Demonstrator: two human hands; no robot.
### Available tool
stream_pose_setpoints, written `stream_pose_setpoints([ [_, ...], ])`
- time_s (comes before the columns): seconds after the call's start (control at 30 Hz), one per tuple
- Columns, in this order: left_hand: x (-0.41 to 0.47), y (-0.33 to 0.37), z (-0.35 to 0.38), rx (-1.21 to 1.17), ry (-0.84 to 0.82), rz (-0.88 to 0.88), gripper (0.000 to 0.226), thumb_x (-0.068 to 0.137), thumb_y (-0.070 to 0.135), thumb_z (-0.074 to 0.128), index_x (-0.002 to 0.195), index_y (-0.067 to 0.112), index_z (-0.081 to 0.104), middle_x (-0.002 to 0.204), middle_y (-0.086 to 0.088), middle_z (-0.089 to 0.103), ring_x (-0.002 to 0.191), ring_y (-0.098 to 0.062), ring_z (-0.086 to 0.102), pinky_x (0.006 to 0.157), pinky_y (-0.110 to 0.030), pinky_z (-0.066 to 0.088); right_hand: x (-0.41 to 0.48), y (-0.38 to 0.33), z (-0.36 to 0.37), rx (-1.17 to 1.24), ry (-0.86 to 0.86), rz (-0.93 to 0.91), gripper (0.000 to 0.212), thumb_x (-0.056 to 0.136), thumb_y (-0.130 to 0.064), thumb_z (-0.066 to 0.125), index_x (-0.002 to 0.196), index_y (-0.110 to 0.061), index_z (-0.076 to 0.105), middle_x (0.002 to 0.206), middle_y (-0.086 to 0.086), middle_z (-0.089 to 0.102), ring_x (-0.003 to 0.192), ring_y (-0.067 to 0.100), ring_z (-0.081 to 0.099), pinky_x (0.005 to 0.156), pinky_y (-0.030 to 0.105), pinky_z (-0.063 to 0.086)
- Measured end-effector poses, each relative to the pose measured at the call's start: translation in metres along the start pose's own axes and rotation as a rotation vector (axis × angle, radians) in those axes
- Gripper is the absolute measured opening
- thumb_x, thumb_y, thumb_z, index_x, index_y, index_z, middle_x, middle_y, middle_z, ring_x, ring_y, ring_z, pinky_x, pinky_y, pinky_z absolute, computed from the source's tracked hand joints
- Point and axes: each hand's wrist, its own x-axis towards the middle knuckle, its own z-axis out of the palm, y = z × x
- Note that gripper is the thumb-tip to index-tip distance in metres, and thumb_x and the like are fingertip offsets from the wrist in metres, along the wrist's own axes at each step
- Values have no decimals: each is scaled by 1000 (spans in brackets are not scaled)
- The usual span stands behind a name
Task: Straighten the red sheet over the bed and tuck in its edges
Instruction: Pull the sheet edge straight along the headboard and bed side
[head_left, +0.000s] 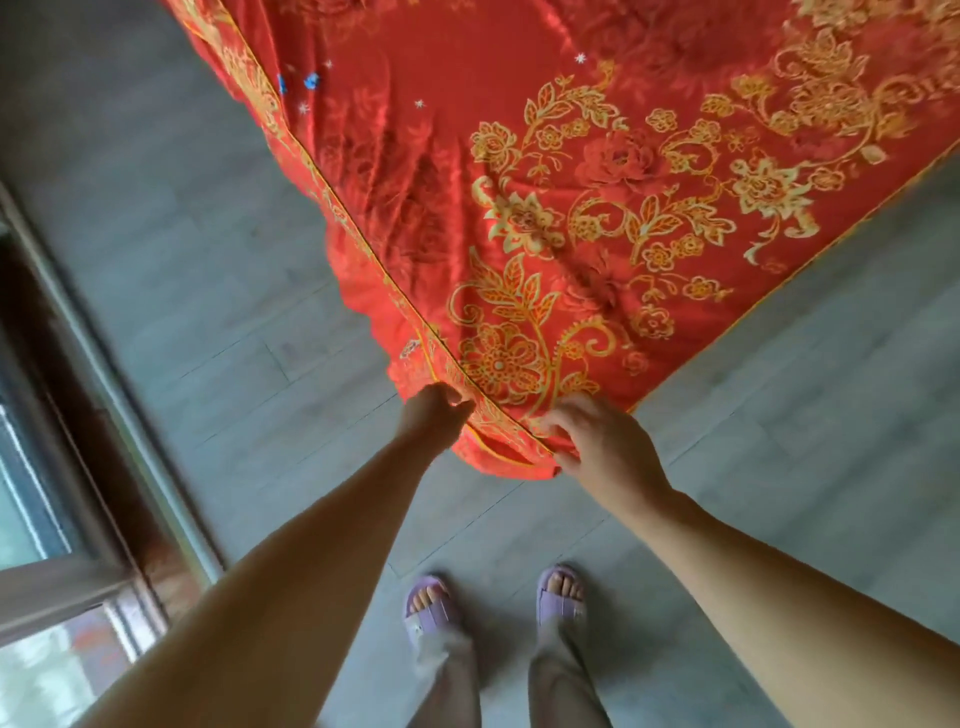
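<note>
The red sheet (545, 171), printed with gold flowers, covers the bed and comes to a corner just in front of me. Wrinkles run through the cloth near that corner. My left hand (434, 415) pinches the sheet's piped hem on the left side of the corner. My right hand (597, 441) grips the hem on the right side, fingers curled over the edge. A frilled border hangs down below the piping along the left side. The mattress and bed frame are hidden under the cloth.
Grey plank floor (208, 260) surrounds the bed corner on both sides. My feet in purple slippers (431, 608) stand close to the corner. A dark door threshold and window frame (78, 415) run along the left.
</note>
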Motion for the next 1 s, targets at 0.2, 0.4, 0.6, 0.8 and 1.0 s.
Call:
stream_pose_setpoints([
  [0.2, 4, 17, 39, -419, 97, -208, 38, 68, 39, 66, 45, 10, 57, 68, -23, 69, 71, -41, 68, 66, -46, 53, 6, 18, -6, -119, 33, -29, 45, 67, -19, 78, 107, -26, 58, 107, 0, 60, 98, 26, 55, 78, 43, 52],
  [0.4, -19, 31, 23, -382, -155, -328, 21, 89, 19, 56, 72, 7, 58, 88, -13, 73, 81, -26, 70, 67, -28, 46, 23, 12, -7, -201, -70, -3, 35, 74, -21, 71, 106, -28, 57, 110, 0, 58, 102, 26, 52, 83, 40, 45],
  [0.6, -14, 36, -8, -347, 30, -243, 21, 79, 8, 55, 59, 13, 60, 75, -13, 67, 60, -19, 60, 47, -17, 37, 52, 2, -33, -281, -243, -23, 23, 84, -24, 63, 105, -33, 59, 114, -4, 59, 112, 24, 52, 94, 38, 38],
  [0.8, -2, 59, -25, -283, 94, -171, 15, 79, 10, 58, 68, 19, 63, 68, -5, 60, 73, -24, 58, 67, -27, 45, 71, 1, -42, -322, -250, -94, 32, 85, -19, 60, 114, -32, 55, 115, 0, 53, 109, 26, 50, 89, 38, 47],
  [1.0, 25, 64, -20, -117, 228, -111, 16, 83, 15, 63, 97, 14, 71, 102, -8, 56, 110, -28, 55, 91, -31, 48, 98, 9, -44, -289, -204, -63, 37, 86, -13, 58, 116, -32, 51, 122, 0, 47, 110, 27, 47, 88, 39, 50],
])
